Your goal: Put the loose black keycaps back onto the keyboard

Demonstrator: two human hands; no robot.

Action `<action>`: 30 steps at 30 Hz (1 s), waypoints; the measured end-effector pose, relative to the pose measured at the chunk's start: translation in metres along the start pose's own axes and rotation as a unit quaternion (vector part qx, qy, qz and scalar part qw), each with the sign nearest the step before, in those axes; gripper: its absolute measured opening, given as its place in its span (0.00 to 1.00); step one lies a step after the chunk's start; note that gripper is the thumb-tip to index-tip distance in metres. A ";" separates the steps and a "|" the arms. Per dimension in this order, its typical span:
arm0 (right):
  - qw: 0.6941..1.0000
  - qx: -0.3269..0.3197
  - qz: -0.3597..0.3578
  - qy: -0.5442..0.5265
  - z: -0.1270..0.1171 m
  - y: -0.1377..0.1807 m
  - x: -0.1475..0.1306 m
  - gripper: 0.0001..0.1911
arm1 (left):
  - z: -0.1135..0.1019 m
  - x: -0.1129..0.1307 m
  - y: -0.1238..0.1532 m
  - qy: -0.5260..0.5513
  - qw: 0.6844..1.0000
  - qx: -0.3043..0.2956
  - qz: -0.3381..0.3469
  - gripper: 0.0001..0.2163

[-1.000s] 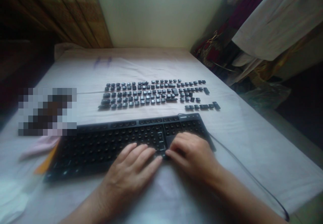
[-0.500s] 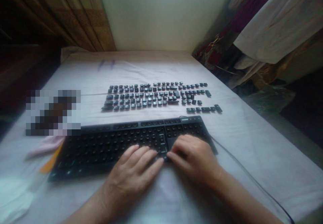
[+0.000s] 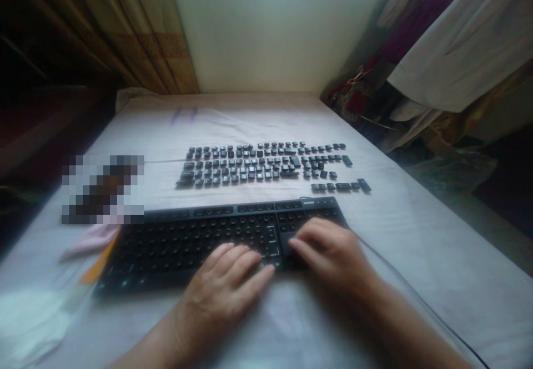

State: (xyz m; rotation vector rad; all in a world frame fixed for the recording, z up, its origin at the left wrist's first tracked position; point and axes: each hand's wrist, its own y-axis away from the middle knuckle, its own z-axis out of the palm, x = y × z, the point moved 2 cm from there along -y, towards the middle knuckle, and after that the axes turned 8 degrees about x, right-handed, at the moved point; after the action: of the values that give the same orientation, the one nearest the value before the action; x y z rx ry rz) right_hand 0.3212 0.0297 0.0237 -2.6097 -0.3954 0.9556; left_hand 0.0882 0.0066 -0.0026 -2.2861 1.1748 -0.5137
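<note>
A black keyboard (image 3: 195, 236) with its keycaps removed lies on a white sheet. My left hand (image 3: 222, 288) rests flat on the keyboard's near edge, fingers stretched and together, pointing right. My right hand (image 3: 328, 252) lies over the keyboard's right part, fingers curved down onto it, tips near the left fingertips. Several loose black keycaps (image 3: 258, 163) are laid out in rows beyond the keyboard. Neither hand visibly holds anything.
The white sheet (image 3: 395, 236) covers a bed-like surface. The keyboard's cable (image 3: 420, 302) runs off to the lower right. A pink cloth (image 3: 89, 240) and an orange item (image 3: 97, 263) lie left of the keyboard. Hanging clothes (image 3: 437, 52) fill the right; a curtain (image 3: 137, 30) hangs at back left.
The view has shifted, so everything sits a little further right and lower in the picture. Both hands stay on the keyboard's right part with little change in pose.
</note>
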 end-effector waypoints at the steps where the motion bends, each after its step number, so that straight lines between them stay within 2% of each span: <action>1: 0.999 0.030 0.014 0.001 -0.004 -0.002 0.005 0.11 | 0.000 0.000 0.000 -0.002 1.000 0.001 0.000 0.14; 5: 0.986 0.138 0.080 0.050 -0.025 -0.007 0.031 0.10 | 0.000 0.000 -0.001 -0.002 1.000 0.012 -0.001 0.14; 9: 0.973 0.131 0.168 0.087 -0.039 -0.009 0.054 0.13 | -0.001 0.000 -0.002 -0.001 1.000 0.022 0.002 0.15; 12: 0.968 0.113 0.202 0.096 -0.043 -0.009 0.062 0.15 | -0.001 -0.001 -0.003 -0.005 1.000 0.026 0.009 0.15; 22: 0.966 0.128 0.200 0.100 -0.040 -0.010 0.056 0.15 | 0.001 -0.003 -0.002 -0.019 0.998 0.061 0.007 0.14; 26: 0.969 0.144 0.180 0.090 -0.039 -0.010 0.054 0.14 | 0.005 -0.007 0.000 -0.028 0.991 0.129 0.031 0.14; 30: 0.972 0.137 0.179 0.067 -0.034 -0.010 0.053 0.13 | 0.010 -0.010 0.003 -0.024 0.993 0.109 0.032 0.15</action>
State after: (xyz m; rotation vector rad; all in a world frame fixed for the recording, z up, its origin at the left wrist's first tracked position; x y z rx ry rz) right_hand 0.3815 0.0514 0.0220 -2.5099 0.2354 0.8607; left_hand 0.0862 0.0165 -0.0137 -2.0586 1.1069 -0.5317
